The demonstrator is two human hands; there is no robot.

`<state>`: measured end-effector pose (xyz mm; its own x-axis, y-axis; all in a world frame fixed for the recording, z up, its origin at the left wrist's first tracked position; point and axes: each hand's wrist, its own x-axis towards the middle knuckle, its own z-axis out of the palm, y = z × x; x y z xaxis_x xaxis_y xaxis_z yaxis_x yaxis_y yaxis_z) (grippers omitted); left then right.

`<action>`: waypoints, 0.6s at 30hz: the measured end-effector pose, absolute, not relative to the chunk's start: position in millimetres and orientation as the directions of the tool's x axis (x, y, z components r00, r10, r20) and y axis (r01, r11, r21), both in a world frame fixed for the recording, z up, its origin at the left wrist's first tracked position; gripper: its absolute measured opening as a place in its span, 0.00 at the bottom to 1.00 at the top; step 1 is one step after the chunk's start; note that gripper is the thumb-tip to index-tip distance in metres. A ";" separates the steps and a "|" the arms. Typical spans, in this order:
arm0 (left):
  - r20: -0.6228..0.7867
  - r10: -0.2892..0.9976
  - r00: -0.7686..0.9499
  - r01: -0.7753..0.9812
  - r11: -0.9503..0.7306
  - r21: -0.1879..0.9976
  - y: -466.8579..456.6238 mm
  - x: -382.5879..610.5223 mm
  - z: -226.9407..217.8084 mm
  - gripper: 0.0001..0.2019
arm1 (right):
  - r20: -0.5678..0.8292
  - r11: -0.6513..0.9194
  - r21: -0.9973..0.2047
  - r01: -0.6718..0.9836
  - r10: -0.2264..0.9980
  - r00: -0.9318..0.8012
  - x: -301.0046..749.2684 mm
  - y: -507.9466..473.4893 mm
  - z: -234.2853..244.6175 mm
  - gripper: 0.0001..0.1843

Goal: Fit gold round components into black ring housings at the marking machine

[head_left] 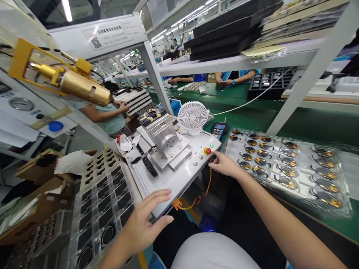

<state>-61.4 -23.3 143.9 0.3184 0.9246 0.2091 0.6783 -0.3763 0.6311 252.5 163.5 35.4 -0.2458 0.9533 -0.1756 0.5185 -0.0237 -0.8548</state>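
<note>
My left hand rests its spread fingers on the front edge of a white machine control panel, holding nothing. My right hand touches the panel's right corner, just below a red emergency stop button, and also holds nothing. A metal fixture stands on the machine's white top. To the right lies a clear plastic tray of round gold-and-black flex parts. Below my left hand sits a clear tray with rows of black pieces.
A white desk fan and a handheld control pendant stand behind the panel. A brass-coloured cylinder in a yellow frame projects at upper left. A co-worker's arm reaches over stacked trays. Shelves run overhead.
</note>
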 end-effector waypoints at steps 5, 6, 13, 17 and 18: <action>-0.144 0.989 0.041 0.020 0.143 0.990 -21.7 -6.0 40.9 0.24 | 0.086 0.144 -0.986 0.079 0.863 -0.497 234.9 87.1 19.3 0.45; -0.164 0.985 0.051 -0.127 0.169 0.977 -20.8 5.2 27.6 0.27 | 0.155 0.185 -0.983 0.005 0.838 -0.523 228.8 72.1 14.4 0.48; -0.192 0.979 0.068 -0.518 0.199 0.832 -15.6 40.2 -2.2 0.29 | 0.295 0.329 -0.944 0.007 0.856 -0.424 208.3 32.5 1.2 0.44; -0.228 0.974 0.003 -0.524 0.196 0.829 -16.7 36.5 -4.4 0.27 | 0.374 0.523 -0.826 0.211 0.788 -0.489 240.2 84.7 17.7 0.37; -0.231 0.973 -0.007 -0.521 0.193 0.831 -18.4 35.0 -5.2 0.27 | 0.366 0.524 -0.790 0.318 0.820 -0.441 254.7 108.3 22.4 0.32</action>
